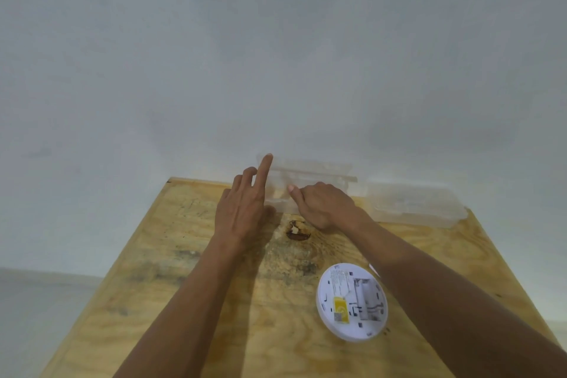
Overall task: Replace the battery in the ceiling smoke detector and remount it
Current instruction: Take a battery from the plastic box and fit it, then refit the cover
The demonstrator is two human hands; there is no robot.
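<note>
A white round smoke detector [352, 301] lies back side up on the plywood board [190, 279], at the near right. Its battery bay is open and looks empty; a yellow label sits beside the bay. At the board's far edge stands a clear plastic box [310, 172] against the wall. My left hand [242, 209] rests against the box's left side with the index finger pointing up. My right hand [325, 205] is at the box's front, fingers curled and thumb pressed toward it. Whether the right hand holds anything is hidden.
A second clear plastic container [411, 205] lies at the far right of the board. A dark knot [297, 232] marks the wood just below my hands. A pale wall rises behind the board. The board's left edge drops off to a grey floor.
</note>
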